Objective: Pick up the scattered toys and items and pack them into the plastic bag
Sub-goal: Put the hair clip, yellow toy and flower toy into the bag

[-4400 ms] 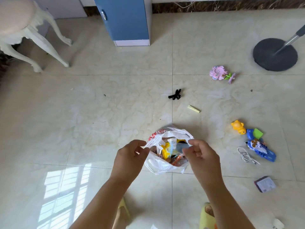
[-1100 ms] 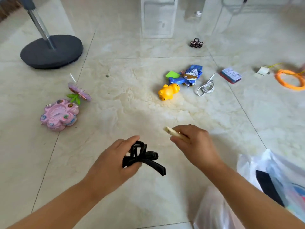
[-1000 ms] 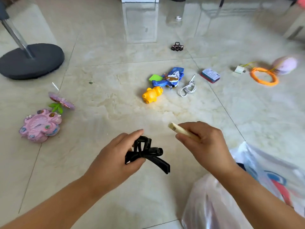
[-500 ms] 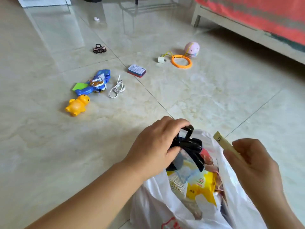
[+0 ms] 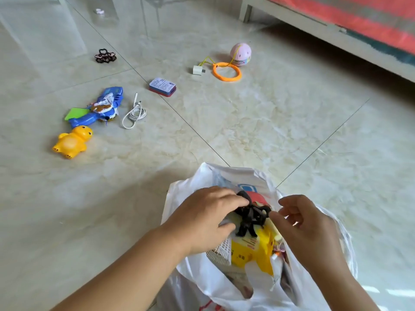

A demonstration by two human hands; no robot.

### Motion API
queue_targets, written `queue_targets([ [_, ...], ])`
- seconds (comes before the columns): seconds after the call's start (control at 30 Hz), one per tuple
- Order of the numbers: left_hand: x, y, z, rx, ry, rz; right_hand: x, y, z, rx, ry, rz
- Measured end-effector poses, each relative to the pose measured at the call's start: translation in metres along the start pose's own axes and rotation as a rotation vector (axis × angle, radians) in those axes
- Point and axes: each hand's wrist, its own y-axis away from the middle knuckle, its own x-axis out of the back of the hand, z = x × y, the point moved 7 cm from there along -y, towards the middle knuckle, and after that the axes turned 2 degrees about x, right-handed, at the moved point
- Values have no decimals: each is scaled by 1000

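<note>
Both hands over the open mouth of the white plastic bag (image 5: 203, 277), which sits on the tiled floor (image 5: 258, 122). Left hand (image 5: 202, 217) grip is pinching a black hair clip (image 5: 250, 213): glossy, bow-shaped with curved prongs pointing down, sitting at the top of the bag's contents. Right hand (image 5: 307, 230) is just beside the clip, grip loosely spread, fingers curled, nothing clearly in it. Bag holds a yellow packet (image 5: 251, 248) under the clip, plus something red and other stuff I can't make out. On the floor well apart from the bag: yellow duck toy (image 5: 73, 142), blue toy (image 5: 101, 106) with a green card (image 5: 76, 113) touching it, white cable (image 5: 134, 113), small flat box (image 5: 162, 86), white charger plug (image 5: 197, 70), orange ring (image 5: 226, 71), pink ball (image 5: 240, 54), a dark clip (image 5: 105, 56) farther off.
</note>
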Motion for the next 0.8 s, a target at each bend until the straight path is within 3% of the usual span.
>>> queue_targets([
  [0.27,40,26,-27,95,10,263,-21,3,-44,183,-128,-77],
  [0.37,60,49,-46,169,12,289,-40,7,-72,283,-134,-142],
  [0.63,96,130,-99,441,-46,293,-100,20,-149,443,-141,-354],
  [0.8,113,205,-93,712,28,105,-118,50,-208,481,-88,-484],
])
